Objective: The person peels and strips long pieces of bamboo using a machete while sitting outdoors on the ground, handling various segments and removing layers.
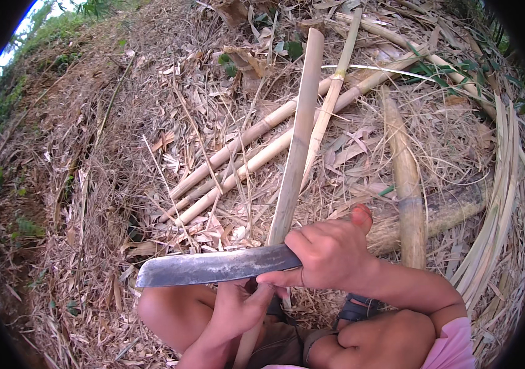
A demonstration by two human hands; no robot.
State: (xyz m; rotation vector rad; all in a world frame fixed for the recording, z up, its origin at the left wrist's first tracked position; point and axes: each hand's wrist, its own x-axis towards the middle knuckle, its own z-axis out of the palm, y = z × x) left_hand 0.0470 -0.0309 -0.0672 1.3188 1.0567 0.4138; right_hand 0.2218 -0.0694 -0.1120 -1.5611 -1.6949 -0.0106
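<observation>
My right hand (pixel 333 255) is closed around the handle of a machete, which the fingers mostly hide. Its broad dark grey blade (pixel 213 265) points left, lying across a long split bamboo piece (pixel 293 147). That bamboo slants from between my knees up toward the far middle, pale and smooth. Just under the blade, my left hand (pixel 238 310) is closed on the bamboo's near part, its fingertips partly hidden behind the blade. An orange-red tip (pixel 361 215) shows at the top of my right fist; whether it is a fingertip or the handle's end is unclear.
Several cut bamboo poles (pixel 244 166) lie crossed on dry leaf litter ahead. To the right, a thick pointed bamboo piece (pixel 405 184) rests on a log (pixel 453 215). A bundle of thin pale strips (pixel 490 227) curves along the right side. Sandals (pixel 358 307) show by my knees.
</observation>
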